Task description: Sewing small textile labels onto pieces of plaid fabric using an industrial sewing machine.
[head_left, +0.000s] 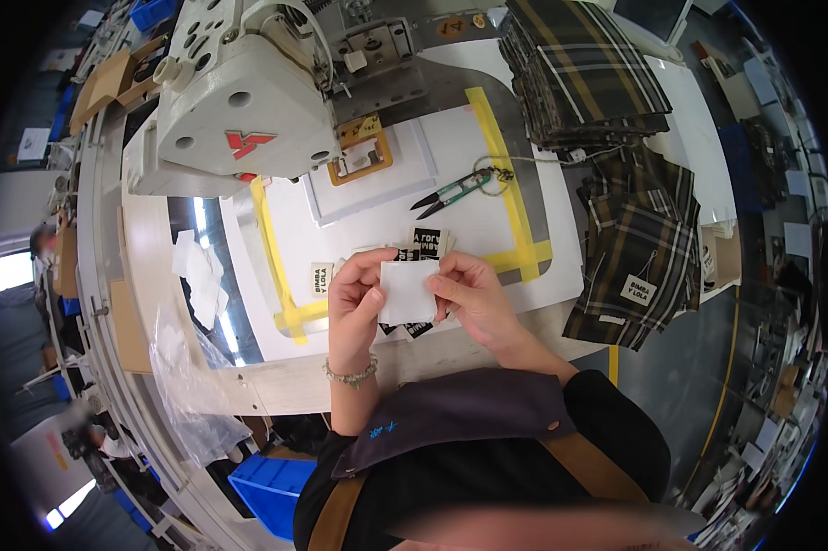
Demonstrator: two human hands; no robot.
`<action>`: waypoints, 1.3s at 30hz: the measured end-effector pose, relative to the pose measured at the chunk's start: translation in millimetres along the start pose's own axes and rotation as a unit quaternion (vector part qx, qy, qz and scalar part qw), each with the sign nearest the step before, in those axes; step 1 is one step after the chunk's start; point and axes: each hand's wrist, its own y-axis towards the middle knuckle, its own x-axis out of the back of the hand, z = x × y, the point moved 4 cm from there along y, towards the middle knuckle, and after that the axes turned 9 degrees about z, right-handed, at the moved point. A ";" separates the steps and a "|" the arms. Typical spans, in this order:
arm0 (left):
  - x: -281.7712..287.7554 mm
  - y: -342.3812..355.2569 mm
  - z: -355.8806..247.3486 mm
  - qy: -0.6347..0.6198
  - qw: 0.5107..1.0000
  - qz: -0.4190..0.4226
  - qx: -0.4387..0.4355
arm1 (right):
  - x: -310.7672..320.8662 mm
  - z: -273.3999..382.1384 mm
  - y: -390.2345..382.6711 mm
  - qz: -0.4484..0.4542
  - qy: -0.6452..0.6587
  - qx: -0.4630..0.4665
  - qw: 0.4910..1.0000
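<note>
White fabric square (408,289): pinched between left hand (357,298) at 9 o'clock and right hand (474,296) at 3 o'clock. Thread snips (460,188) at 1 o'clock; sewing machine (244,96) at 11 o'clock.

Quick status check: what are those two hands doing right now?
Left hand and right hand pinch a small white label together. Loose labels lie beneath on the table. Snips sit clear, beyond.

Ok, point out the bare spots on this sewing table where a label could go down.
Free: the white board between the yellow tape lines, left of the snips. Crowded: around both hands, and at right the plaid fabric stacks.
</note>
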 end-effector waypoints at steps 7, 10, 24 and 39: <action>0.3 0.0 -0.3 -0.003 1.000 0.004 -0.010 | -0.8 -3.2 0.5 -0.005 0.007 -0.009 1.000; -3.7 0.0 -2.8 0.001 1.000 -0.005 -0.006 | -0.5 -2.5 0.8 -0.006 -0.011 -0.009 1.000; -9.1 -10.6 -16.6 0.261 0.944 -0.114 -0.168 | -6.9 8.1 -4.6 -0.065 -0.141 0.094 0.983; -12.6 -8.4 -18.9 0.421 0.895 -0.099 -0.111 | -5.0 4.0 -4.3 0.013 -0.133 0.107 0.985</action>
